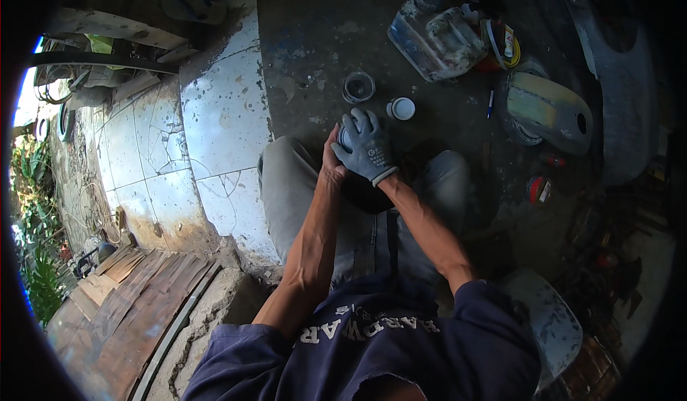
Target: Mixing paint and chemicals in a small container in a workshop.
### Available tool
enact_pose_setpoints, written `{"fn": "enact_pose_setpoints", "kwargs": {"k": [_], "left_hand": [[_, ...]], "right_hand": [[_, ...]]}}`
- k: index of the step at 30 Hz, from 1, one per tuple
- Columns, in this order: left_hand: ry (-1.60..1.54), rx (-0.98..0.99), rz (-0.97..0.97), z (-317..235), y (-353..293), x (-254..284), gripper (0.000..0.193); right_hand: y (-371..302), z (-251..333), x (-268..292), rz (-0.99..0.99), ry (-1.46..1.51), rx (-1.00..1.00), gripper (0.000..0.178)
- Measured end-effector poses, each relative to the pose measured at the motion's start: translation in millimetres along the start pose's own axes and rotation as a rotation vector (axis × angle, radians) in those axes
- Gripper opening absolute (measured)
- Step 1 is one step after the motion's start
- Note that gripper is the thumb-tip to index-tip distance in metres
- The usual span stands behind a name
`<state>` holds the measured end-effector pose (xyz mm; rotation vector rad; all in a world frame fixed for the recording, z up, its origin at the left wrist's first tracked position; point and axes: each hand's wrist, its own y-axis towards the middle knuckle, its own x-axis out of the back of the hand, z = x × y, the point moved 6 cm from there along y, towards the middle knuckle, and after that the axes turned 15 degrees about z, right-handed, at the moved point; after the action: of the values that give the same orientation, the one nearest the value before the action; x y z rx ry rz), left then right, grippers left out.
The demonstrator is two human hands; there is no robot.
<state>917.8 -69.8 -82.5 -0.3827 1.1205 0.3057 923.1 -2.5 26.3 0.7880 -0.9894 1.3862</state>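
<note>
Grip: both hands clasped on a small, round, pale object (344, 140)

Left hand (330, 157), bare, cups the object's left side; right hand (370, 148), in a grey coated glove, spreads over it. Object sits between the palms, largely hidden; whether it holds anything cannot be told. Beyond the hands, on the dark concrete floor (308, 68): one clear, round vessel (358, 87), contents unclear; just right of it, one small, cylindrical tub (402, 108) with a white round top, lid or fill cannot be told. Farther off: large, translucent, paint-smeared plastic container (438, 40), contents obscured.
</note>
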Motion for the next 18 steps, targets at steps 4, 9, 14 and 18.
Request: {"fn": "enact_pose_setpoints", "kwargs": {"k": [4, 9, 14, 18], "left_hand": [[-0.114, -0.293, 0.247, 16.5, -20.2, 3.3, 0.05], [0.041, -0.32, -0.145, -8.0, -46.7, 41.8, 0.044], [0.089, 0.195, -0.428, 0.9, -48.8, -5.5, 0.057], [-0.026, 0.138, -0.091, -25.9, -27.0, -18.8, 0.071]], "right_hand": [[-9.3, 19.5, 21.7, -0.116, -0.134, -0.188, 0.087], [-5.6, 34.4, 7.1, 0.191, -0.083, -0.455, 0.101], [-1.7, 12.1, 5.2, 0.284, -0.145, -0.081, 0.086], [14.7, 35.1, 7.1, 0.359, -0.146, 0.419, 0.066]]}}
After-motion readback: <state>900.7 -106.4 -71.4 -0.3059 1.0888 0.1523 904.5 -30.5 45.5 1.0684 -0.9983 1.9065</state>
